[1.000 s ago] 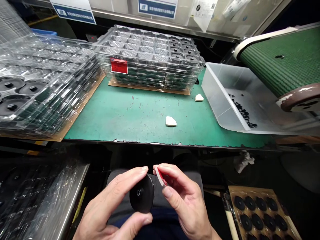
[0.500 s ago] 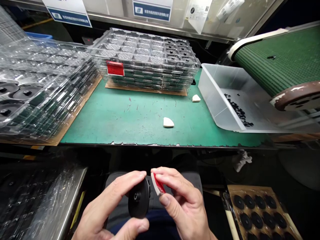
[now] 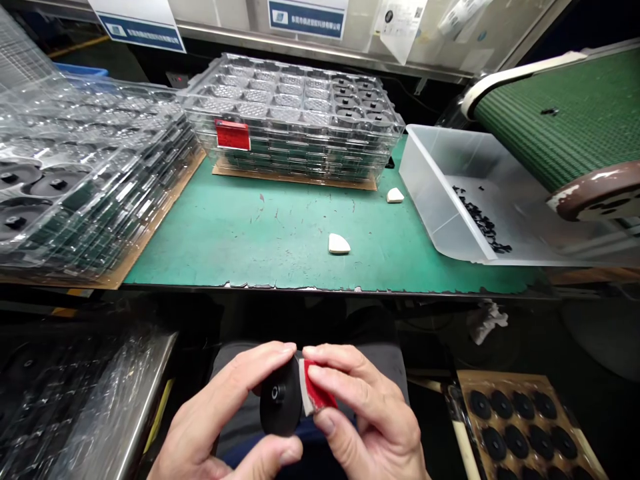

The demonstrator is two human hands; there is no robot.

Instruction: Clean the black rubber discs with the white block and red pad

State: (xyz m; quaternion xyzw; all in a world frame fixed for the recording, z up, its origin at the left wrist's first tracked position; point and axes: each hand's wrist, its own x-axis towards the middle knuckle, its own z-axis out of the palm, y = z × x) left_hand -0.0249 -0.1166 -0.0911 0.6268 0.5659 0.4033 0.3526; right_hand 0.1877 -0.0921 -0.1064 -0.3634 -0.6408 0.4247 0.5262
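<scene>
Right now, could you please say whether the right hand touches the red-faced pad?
Touching: the head view shows the right hand holding the red-faced pad, a fingertip on its red side.

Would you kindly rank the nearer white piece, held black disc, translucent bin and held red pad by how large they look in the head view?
Largest to smallest:
1. Translucent bin
2. Held black disc
3. Held red pad, partly hidden by fingers
4. Nearer white piece

The left hand is holding a wide pinch, its fingers stretching above and its thumb pointing inward below. The right hand is facing it, pinching more narrowly with bent fingers, upper fingertips nearly meeting.
</scene>
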